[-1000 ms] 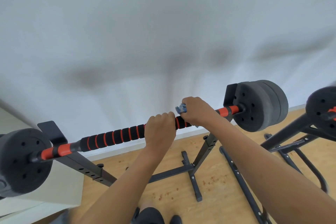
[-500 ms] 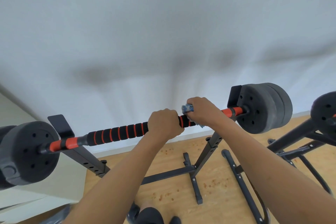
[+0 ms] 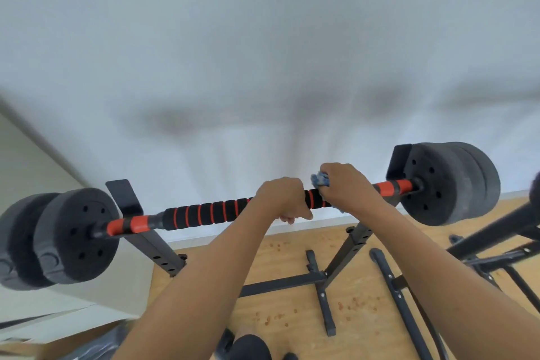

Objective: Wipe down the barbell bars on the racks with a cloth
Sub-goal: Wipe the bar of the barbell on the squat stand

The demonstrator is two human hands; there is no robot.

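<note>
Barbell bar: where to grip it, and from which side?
Grip the ribbed foam sleeve mid-bar, overhand from above on the near side, as the left hand does. The barbell bar lies across the rack, weight plates blocking both ends.

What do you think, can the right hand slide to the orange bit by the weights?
Probably yes. The right hand, holding the cloth round the bar, is close beside the orange bit, and the bar between them looks bare. The rack hook there may crowd it.
</note>
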